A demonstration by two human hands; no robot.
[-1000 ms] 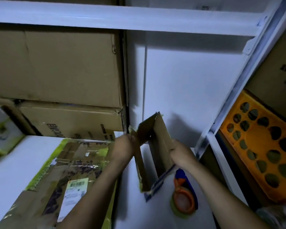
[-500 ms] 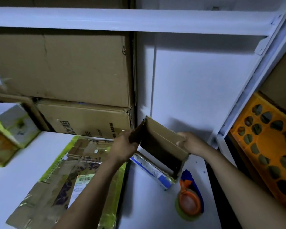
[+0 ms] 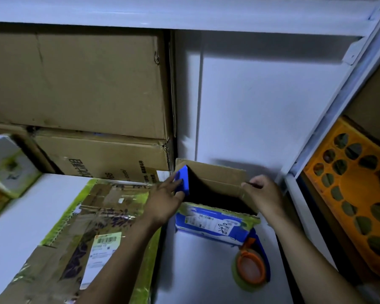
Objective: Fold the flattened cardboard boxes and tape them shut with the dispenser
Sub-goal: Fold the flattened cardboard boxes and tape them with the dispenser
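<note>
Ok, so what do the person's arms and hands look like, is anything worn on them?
The left arm and right arm are bare as far as the picture reaches, with no sleeves in view. The left hand and right hand wear no gloves. No watch, bracelet or ring shows, though the light is dim.

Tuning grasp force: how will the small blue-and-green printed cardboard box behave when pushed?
Likely light, sliding easily: nothing shows inside the small blue-and-green printed cardboard box, and the white table looks smooth. Probably flexes: its top is open, the left hand presses a blue flap, the right hand grips the opposite wall.
</note>
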